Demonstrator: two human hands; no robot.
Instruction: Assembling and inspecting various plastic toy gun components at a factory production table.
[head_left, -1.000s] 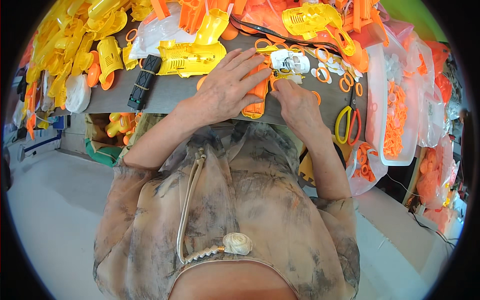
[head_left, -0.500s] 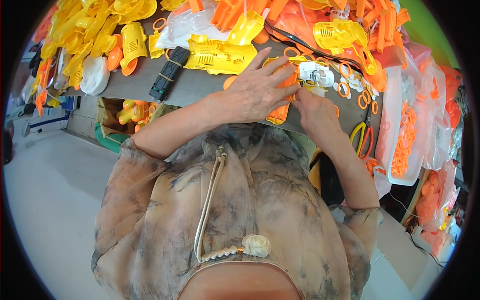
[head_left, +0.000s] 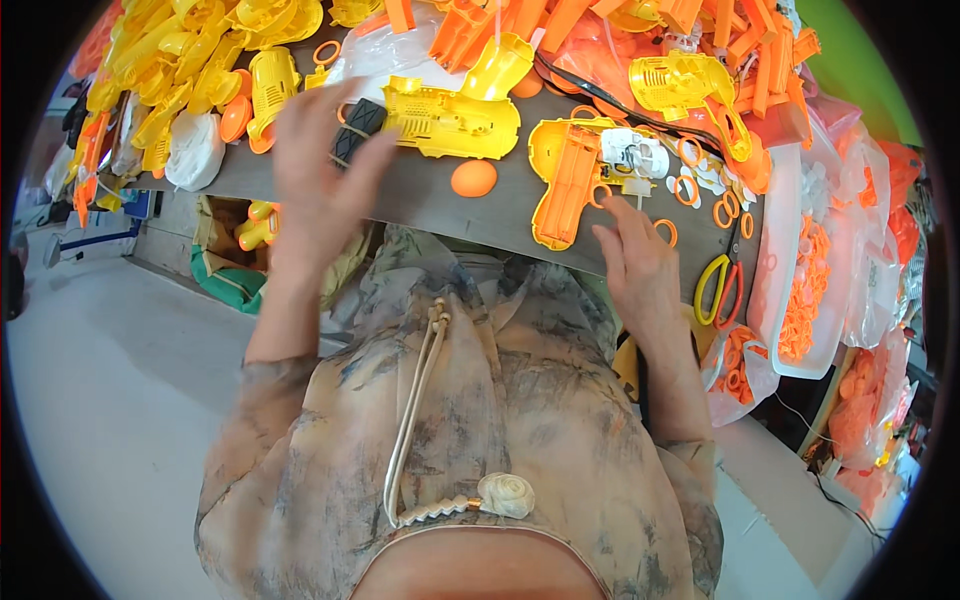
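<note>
My left hand [head_left: 330,175], smeared by motion, is over a black ridged bar [head_left: 362,122], which shows between the spread thumb and fingers. My right hand [head_left: 640,255] has loosely bent fingers with gaps between them, and its fingertips are near a small orange ring [head_left: 600,195]. Beside that ring lies a yellow toy-gun half shell [head_left: 542,155], open side up. An orange handle-shaped piece [head_left: 572,175] sits in its grip, and a white cylindrical part [head_left: 635,153] lies at its right. Another yellow half shell [head_left: 450,122] and an orange oval piece [head_left: 474,179] lie between my hands.
Yellow shells [head_left: 180,65] are heaped at the far left and orange parts [head_left: 765,60] at the far right. Scissors [head_left: 722,285] with red and yellow handles lie at the table's right edge, beside a translucent bin [head_left: 800,300] of orange pieces. Loose orange rings [head_left: 727,207] lie nearby.
My left hand has left the half shell and moved left to the black bar, uncovering the orange grip piece and the oval piece. My right hand has drawn back slightly, its fingers loosening.
</note>
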